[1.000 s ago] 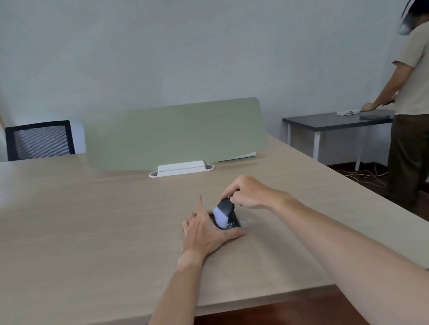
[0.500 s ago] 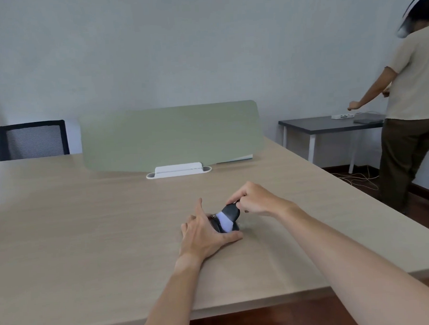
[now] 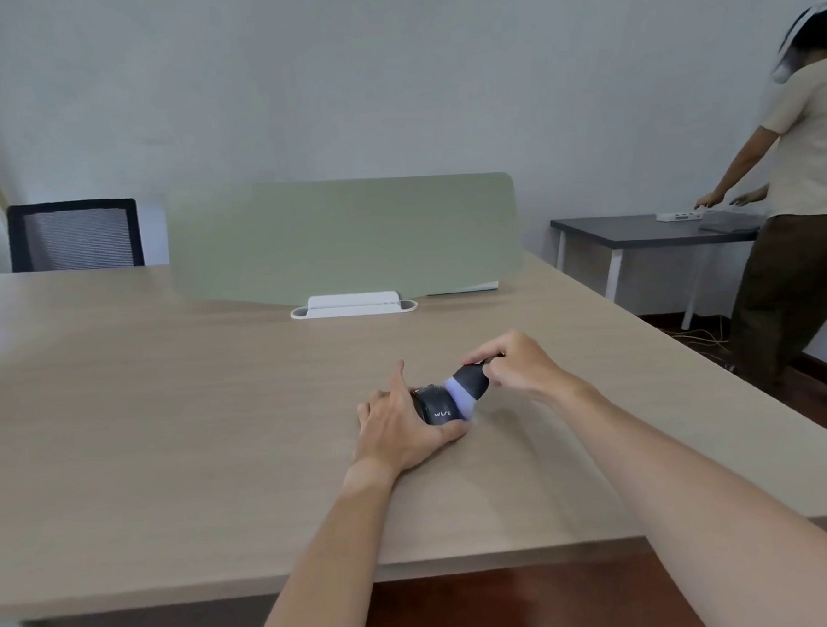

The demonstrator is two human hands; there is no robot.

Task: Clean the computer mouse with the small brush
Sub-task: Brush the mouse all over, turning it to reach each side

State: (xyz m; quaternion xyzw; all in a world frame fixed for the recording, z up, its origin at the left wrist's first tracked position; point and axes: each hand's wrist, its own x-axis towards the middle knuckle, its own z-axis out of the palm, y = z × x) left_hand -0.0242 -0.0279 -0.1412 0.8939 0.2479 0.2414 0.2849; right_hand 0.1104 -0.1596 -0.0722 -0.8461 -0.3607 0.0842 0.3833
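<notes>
A black computer mouse [image 3: 436, 407] with white lettering lies on the wooden table [image 3: 168, 422], tilted on its side. My left hand [image 3: 400, 426] grips it from the left, thumb under its near edge. My right hand [image 3: 512, 365] pinches a small brush [image 3: 468, 386] with a dark handle and pale purple-white bristles. The bristles press against the right side of the mouse. Most of the mouse's left half is hidden by my left hand.
A green divider panel [image 3: 345, 240] in a white stand [image 3: 353, 306] crosses the table behind the hands. A black mesh chair [image 3: 74, 235] is at back left. At right a person [image 3: 800, 226] stands at a dark side table [image 3: 637, 232], cables on the floor.
The brush has tipped from upright to lying sideways, bristles now on the mouse's right side. My right hand has shifted slightly right. The person at right moved their arms over the side table.
</notes>
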